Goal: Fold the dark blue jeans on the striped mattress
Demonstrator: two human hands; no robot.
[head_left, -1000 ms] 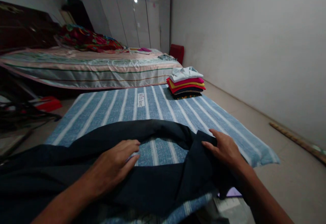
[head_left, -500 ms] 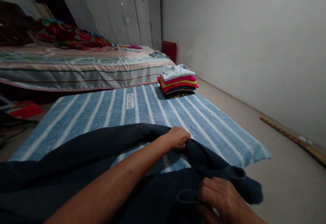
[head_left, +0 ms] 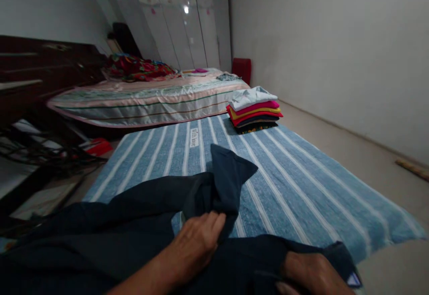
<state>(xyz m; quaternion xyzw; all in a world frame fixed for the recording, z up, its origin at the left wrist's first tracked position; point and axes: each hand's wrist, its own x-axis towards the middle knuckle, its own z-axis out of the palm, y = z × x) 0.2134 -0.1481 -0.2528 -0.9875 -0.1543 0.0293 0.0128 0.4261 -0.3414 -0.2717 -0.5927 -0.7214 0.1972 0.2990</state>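
A dark navy garment (head_left: pixel 134 237) lies bunched across the near part of the blue striped cover (head_left: pixel 161 152). Whether it is a shirt or trousers I cannot tell. My left hand (head_left: pixel 201 237) is closed on a fold of it near the middle. Just beyond those fingers, a sleeve-like or leg-like end of the cloth sticks up and flops to the right. At the lower right, my right hand (head_left: pixel 308 270) grips another part of the garment, its fingertips partly hidden by the cloth. A small white and blue tag or patch shows beside it.
At the far edge of the cover sits a stack of folded clothes (head_left: pixel 254 111), pale grey on top. Behind it stands a bed (head_left: pixel 161 103) with a red floral blanket (head_left: pixel 144 68). A wooden stick (head_left: pixel 412 170) lies on the floor by the right wall.
My left hand has come nearer with the garment, and its far end now folds up over the cloth. My right hand has shifted slightly right. The view has turned left.
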